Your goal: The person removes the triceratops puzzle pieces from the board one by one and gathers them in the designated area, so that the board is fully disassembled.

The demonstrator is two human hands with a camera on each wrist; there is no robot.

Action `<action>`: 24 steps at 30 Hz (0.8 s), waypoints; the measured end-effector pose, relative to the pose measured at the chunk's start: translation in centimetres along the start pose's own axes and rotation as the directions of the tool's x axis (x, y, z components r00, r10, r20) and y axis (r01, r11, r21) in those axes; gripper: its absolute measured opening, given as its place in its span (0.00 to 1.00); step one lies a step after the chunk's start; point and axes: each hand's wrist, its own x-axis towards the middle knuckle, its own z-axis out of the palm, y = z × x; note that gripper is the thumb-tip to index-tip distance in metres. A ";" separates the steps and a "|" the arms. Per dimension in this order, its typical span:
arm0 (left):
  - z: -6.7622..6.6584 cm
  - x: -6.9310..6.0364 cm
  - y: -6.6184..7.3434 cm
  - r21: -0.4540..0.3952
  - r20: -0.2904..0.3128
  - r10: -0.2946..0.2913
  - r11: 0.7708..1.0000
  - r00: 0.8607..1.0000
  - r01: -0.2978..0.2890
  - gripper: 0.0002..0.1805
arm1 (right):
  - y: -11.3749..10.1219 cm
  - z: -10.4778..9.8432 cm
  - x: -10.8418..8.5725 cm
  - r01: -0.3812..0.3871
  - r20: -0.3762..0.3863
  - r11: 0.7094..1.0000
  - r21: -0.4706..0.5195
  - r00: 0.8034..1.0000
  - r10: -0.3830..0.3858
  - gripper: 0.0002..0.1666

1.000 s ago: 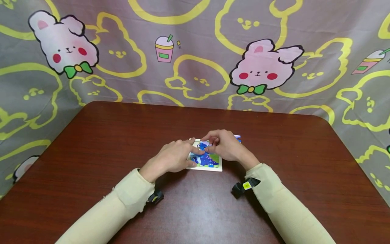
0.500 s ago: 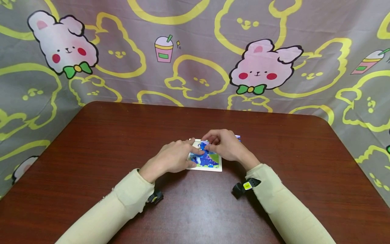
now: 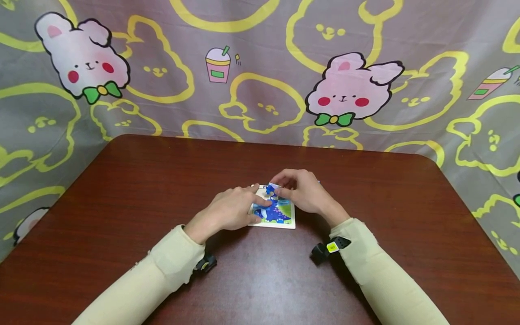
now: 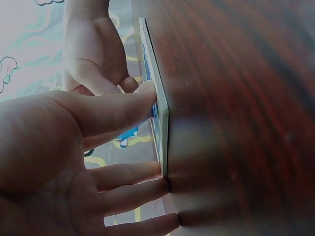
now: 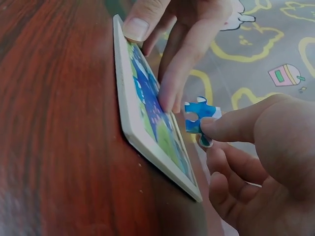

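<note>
A jigsaw puzzle in a white-rimmed tray (image 3: 293, 225) lies flat on the table, with a blue and green picture and a pale bare part at its far left. My left hand (image 3: 234, 206) rests on it with fingers spread and fairly straight. Its index fingertip presses the blue picture, and its thumb touches the near rim (image 5: 123, 98). Just above the far side of the tray, my right hand (image 3: 305, 192) pinches a blue jigsaw piece (image 5: 198, 112) between thumb and fingers. In the right wrist view that piece is tilted up, apart from the picture.
The brown wooden table (image 3: 162, 180) reaches back to a patterned curtain (image 3: 260, 54). A small bit of something blue (image 3: 318, 182) peeks out behind the right hand, mostly hidden. Each wrist bears a small black camera (image 3: 321, 253).
My right hand has risen slightly and drawn a little to the right, lifting the jigsaw piece from the picture. The left hand has stayed in place.
</note>
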 end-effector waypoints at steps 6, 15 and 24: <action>0.0 0.0 -0.1 -0.008 -0.004 0.004 1.000 1.000 -0.004 0.27 | 0.2 -0.8 -0.2 -0.019 -0.041 0.999 0.027 0.999 0.020 0.12; 0.0 0.1 0.0 -0.009 -0.014 0.011 1.000 1.000 -0.011 0.27 | 1.0 -2.2 -1.0 -0.070 -0.072 0.991 0.115 0.994 0.079 0.19; 0.1 0.0 0.0 -0.017 -0.017 -0.008 1.000 1.000 0.007 0.28 | 1.2 -3.6 -1.4 -0.091 -0.132 0.980 0.178 0.985 0.115 0.16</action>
